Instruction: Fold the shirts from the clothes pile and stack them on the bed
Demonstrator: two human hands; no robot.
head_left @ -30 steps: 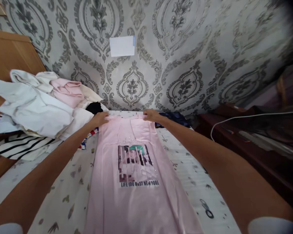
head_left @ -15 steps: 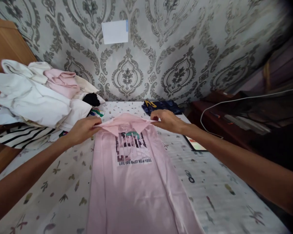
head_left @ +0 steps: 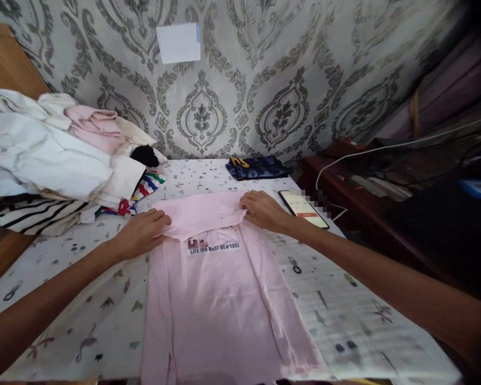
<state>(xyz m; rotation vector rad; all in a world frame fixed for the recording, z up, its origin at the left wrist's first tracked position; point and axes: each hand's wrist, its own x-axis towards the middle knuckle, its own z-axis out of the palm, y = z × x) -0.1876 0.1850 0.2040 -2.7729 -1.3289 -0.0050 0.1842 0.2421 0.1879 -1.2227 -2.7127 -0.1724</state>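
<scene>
Pale pink cloth garment [head_left: 220, 305], printed front, lying on white plant-patterned cloth [head_left: 116, 321], far end folded over. Left hand [head_left: 144, 231], right hand [head_left: 264, 210]: each grip pinching a fold corner. Probably light, limp, hardly fragile; best held at both corners, lest the middle sag.

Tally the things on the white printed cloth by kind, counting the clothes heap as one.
Garments: 2, a pale pink printed garment and a folded dark-blue patterned garment
Clothes heaps: 1, a mixed-colour fabric heap
Phones: 1, a rectangular black-edged phone
Total: 4
</scene>
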